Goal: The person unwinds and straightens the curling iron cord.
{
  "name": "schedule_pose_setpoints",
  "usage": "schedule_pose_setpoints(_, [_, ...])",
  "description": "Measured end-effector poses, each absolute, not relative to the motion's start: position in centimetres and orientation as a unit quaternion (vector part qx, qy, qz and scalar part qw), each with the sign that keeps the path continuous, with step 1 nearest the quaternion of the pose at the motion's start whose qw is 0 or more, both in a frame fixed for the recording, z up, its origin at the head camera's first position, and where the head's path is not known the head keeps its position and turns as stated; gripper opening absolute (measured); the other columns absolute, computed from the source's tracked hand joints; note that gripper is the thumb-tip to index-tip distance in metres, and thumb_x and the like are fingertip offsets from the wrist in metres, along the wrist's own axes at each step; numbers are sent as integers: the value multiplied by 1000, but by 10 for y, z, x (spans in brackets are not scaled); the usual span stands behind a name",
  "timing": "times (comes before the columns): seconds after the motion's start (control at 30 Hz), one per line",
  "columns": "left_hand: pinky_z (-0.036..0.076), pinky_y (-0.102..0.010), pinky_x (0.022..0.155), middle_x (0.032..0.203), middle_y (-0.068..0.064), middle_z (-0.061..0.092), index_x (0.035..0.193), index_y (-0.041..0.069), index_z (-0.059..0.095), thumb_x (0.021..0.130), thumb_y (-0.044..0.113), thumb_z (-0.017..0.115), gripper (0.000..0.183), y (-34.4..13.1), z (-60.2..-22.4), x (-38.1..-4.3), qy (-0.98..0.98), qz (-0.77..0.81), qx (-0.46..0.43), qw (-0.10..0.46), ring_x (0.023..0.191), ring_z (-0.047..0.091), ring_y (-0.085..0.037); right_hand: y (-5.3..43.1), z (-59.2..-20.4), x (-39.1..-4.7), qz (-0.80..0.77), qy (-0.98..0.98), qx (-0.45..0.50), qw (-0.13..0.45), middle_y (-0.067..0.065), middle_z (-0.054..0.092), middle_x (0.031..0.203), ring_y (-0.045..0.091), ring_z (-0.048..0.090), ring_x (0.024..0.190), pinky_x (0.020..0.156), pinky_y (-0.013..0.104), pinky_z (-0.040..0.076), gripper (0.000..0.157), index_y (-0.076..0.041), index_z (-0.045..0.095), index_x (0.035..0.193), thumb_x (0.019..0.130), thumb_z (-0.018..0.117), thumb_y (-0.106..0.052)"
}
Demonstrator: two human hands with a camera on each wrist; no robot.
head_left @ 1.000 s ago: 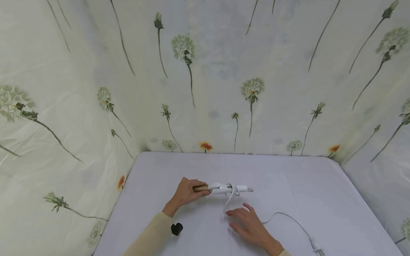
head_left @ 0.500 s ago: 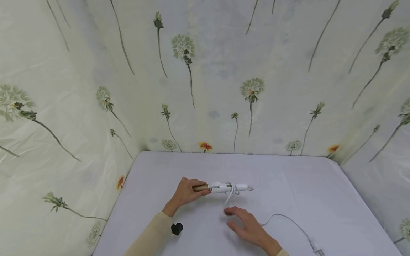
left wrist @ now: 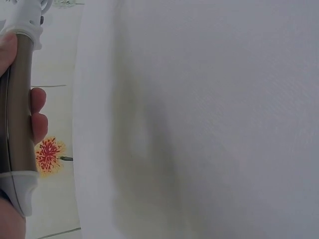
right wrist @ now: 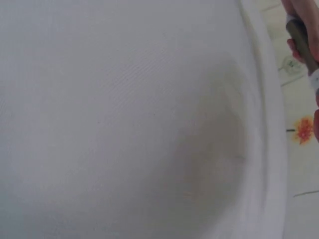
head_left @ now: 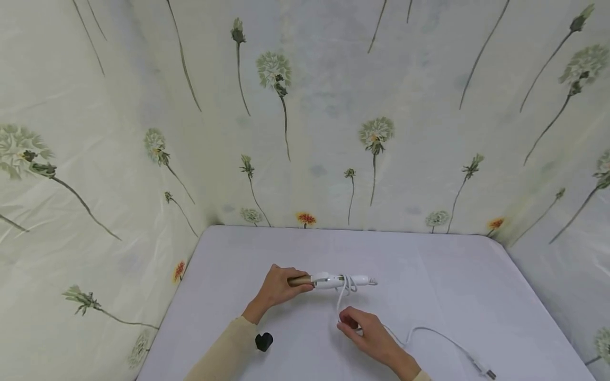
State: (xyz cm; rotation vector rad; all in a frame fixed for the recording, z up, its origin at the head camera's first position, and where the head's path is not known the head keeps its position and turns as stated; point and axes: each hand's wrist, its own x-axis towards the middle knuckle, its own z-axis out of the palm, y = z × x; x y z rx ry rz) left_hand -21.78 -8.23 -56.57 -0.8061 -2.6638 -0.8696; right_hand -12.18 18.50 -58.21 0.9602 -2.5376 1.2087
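My left hand (head_left: 281,286) grips the bronze barrel of a curling iron (head_left: 329,281), held level above the table with its white handle pointing right. In the left wrist view, my thumb and fingers wrap the barrel (left wrist: 22,99) between its white ends. A white power cord (head_left: 339,304) is wound loosely around the handle and runs down to my right hand (head_left: 374,336). There, the thumb and curled fingers pinch the cord in front of the iron. In the right wrist view, only fingertips (right wrist: 316,127) of that hand show at the right edge.
The rest of the cord trails right across the white-covered table (head_left: 452,286) to a plug (head_left: 489,374) near the front edge. A small black object (head_left: 263,342) lies beside the left sleeve (head_left: 229,346). Dandelion-patterned curtains (head_left: 324,132) enclose the table at the back and sides.
My right thumb and fingers have closed on the cord. The trailing cord has shifted and its plug has slid slightly right. My left hand and the curling iron stay almost in place.
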Motion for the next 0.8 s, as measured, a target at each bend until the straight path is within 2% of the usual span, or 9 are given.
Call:
schedule_pose_setpoints(0.13, [28, -25, 69, 81, 17, 71, 100, 27, 75, 77, 54, 70, 36, -83, -568, -216, -904, -294, -283, 123, 61, 49, 4, 184, -576, -120, 419, -838, 335, 106, -14, 61, 83, -5, 58, 73, 61, 14, 49, 8, -20, 59, 94, 90, 65, -16])
schedule_pose_setpoints(0.33, [30, -24, 67, 80, 15, 72, 99, 26, 75, 76, 53, 72, 36, -85, -570, -218, -902, -297, -283, 136, 59, 49, 4, 183, -564, -124, 414, -829, 352, 135, -13, 60, 83, -5, 57, 72, 60, 13, 48, 12, -17, 60, 94, 88, 66, -9])
schedule_pose_setpoints(0.5, [29, -25, 67, 82, 15, 72, 101, 26, 75, 77, 54, 71, 38, -86, -569, -220, -904, -293, -281, 132, 59, 48, 4, 184, -554, -130, 408, -829, 353, 151, -12, 60, 84, -4, 56, 72, 61, 12, 47, 16, -18, 60, 96, 87, 68, -8])
schedule_pose_setpoints(0.8, [29, -25, 68, 80, 16, 71, 101, 27, 74, 78, 56, 69, 37, -87, -568, -217, -908, -295, -274, 112, 57, 45, 5, 195, -536, -145, 366, -839, 354, 192, -9, 60, 85, -1, 55, 74, 68, 8, 44, 15, -13, 61, 96, 85, 68, -6])
